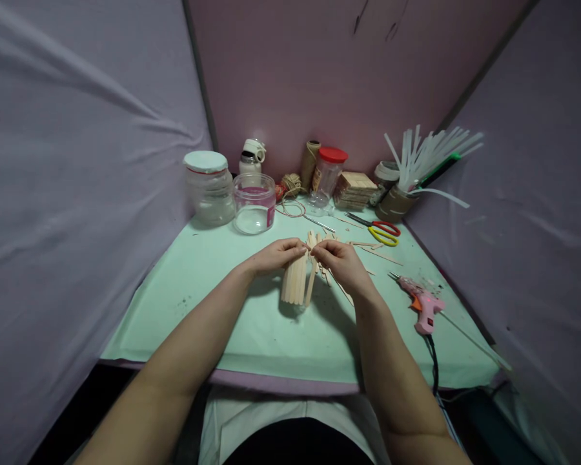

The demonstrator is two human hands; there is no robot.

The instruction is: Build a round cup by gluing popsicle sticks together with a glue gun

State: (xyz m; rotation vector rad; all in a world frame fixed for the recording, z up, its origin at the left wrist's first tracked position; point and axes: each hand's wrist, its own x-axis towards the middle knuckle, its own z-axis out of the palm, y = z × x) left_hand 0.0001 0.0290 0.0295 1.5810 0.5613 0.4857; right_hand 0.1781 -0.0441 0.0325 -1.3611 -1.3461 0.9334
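Observation:
A small clear jar clad in upright wooden craft sticks (pixel 296 279) stands in the middle of the pale green table (pixel 213 316). My left hand (pixel 275 255) pinches the top of the sticks on its left side. On the right, my right hand (pixel 341 261) is closed on one loose stick (pixel 311 284) and holds it against the jar. More loose sticks (pixel 368 248) lie scattered just behind and to the right of my hands.
A pink glue gun (pixel 420 303) lies at the right with its black cord running off the front edge. Scissors (pixel 380 230), jars (pixel 254 202), twine (pixel 293 184), a stack of sticks (pixel 354 189) and a cup of glue rods (pixel 407 187) line the back. Cloth walls close in on both sides.

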